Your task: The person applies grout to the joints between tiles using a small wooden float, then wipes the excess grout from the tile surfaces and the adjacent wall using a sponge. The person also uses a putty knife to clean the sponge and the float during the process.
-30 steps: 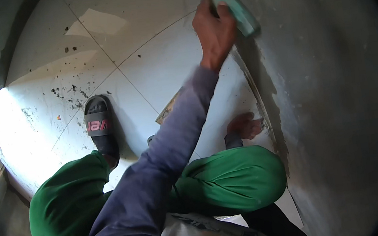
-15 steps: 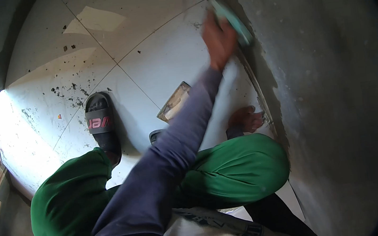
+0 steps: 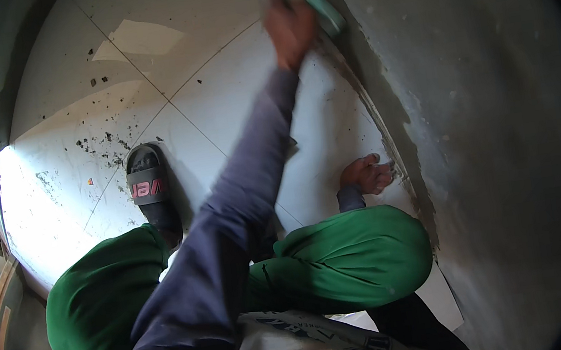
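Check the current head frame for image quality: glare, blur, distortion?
In the head view, glare washes out the floor at left; in the head view, the left hand is blurred, probably from motion, while the sandal looks fairly sharp; in the head view, the fisheye bends a tile seam and the corners go black.

White tiled floor [image 3: 225,76]; on it, dark crumbs [image 3: 109,136]; black sandal [image 3: 146,177]

Two hands [image 3: 293,30] [image 3: 368,175], one green tool [image 3: 314,2] and two knees [image 3: 397,252] show.
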The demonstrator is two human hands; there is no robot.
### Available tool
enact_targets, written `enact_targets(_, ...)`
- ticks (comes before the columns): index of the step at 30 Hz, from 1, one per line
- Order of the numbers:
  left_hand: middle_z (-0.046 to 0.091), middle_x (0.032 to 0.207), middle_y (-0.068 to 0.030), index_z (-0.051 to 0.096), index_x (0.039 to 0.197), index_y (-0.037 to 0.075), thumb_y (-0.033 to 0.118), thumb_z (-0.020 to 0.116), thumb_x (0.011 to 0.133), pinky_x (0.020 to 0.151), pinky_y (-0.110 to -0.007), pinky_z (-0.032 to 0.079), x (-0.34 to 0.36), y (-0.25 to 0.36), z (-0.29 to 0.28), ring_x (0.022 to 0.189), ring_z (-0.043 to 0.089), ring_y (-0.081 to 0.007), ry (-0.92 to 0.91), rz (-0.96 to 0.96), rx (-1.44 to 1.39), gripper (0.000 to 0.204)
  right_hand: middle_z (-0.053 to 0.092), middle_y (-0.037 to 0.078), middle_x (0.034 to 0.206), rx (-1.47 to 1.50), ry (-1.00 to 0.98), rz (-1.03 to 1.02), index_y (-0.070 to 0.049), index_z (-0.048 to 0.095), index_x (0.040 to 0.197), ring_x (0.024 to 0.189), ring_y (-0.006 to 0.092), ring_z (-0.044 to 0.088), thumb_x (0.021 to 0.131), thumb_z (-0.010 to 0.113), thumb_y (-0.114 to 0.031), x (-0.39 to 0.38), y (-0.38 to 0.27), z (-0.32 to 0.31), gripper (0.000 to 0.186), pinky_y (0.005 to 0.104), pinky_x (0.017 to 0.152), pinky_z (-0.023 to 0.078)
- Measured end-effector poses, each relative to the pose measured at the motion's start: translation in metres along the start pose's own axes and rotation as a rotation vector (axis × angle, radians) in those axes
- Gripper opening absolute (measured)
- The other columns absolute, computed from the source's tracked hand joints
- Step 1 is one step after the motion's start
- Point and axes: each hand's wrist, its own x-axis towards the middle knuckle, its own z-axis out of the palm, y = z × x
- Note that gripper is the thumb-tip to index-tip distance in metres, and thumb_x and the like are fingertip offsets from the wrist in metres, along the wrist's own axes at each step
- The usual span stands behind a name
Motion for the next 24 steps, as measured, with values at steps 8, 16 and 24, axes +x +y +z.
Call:
enact_targets(8, 0.072, 0.092, -0.0252, 0.064, 0.126, -0.005, 0.023, 0.059, 0.100, 0.072, -0.043, 0.054, -0.040, 0.030, 0.006, 0.077, 0.068, -0.0293, 0.001, 0.109, 0.046, 0.039, 0.051, 0.018, 0.131, 0.041, -0.130, 0.064, -0.008, 0.047, 0.147, 0.117, 0.0353, 0.051, 0.099, 0.042, -0.060, 0.002, 0.005, 0.002, 0.071, 0.0497, 0.096, 0.038)
enact_targets(16, 0.069, 0.076, -0.0215, 0.066, 0.094, -0.002, 0.032, 0.062, 0.096, 0.064, -0.045, 0.052, 0.046, -0.023, -0.015, 0.069, 0.067, -0.0289, 0.000, 0.138, 0.099, 0.034, 0.051, 0.022, 0.134, 0.113, -0.050, 0.038, -0.009, 0.045, 0.149, 0.126, 0.0385, 0.050, 0.098, 0.041, -0.054, -0.003, -0.011, -0.011, 0.069, 0.0600, 0.104, 0.038)
enact_targets(24, 0.062, 0.076, -0.0149, 0.064, 0.093, -0.007, 0.022, 0.054, 0.095, 0.063, -0.039, 0.048, 0.106, 0.021, -0.061, 0.069, 0.055, -0.0220, -0.155, 0.048, 0.036, 0.031, 0.052, 0.018, 0.122, 0.178, -0.215, 0.052, -0.009, 0.046, 0.145, 0.112, 0.0353, 0.052, 0.096, 0.042, -0.054, -0.014, -0.013, -0.024, 0.067, 0.0532, 0.097, 0.040)
